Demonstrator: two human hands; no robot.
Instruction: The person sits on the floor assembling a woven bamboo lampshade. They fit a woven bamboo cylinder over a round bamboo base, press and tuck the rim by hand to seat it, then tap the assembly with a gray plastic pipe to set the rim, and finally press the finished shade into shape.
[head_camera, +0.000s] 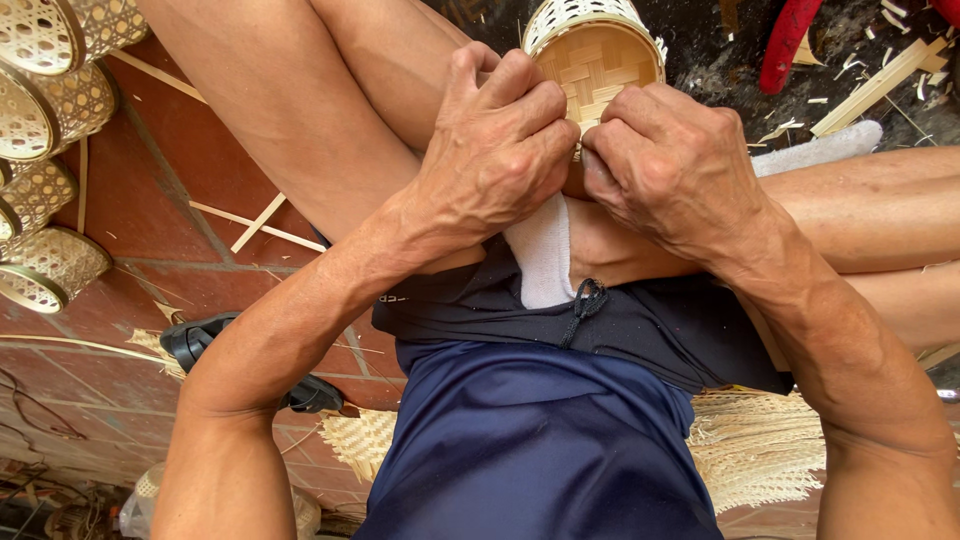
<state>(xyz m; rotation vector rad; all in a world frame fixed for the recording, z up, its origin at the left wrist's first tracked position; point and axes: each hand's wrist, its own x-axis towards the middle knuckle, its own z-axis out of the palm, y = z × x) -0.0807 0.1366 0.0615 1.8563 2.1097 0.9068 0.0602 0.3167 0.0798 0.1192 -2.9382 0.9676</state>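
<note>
Above the lap, left hand (495, 150) and right hand (670, 160) pinch closed on the light, stiff, likely crushable woven bamboo basket (595, 60) at its rim.

Two hands meet at centre: one left hand (497, 150) and one right hand (673, 165), both clenched at the rim of one woven bamboo basket (596, 55) at twelve o'clock. Five finished openwork baskets (45, 120) are stacked at ten o'clock. One white cloth (543, 255) lies at centre. One black sandal (205, 340) sits at eight o'clock. One red object (790, 40) lies at one o'clock.
</note>
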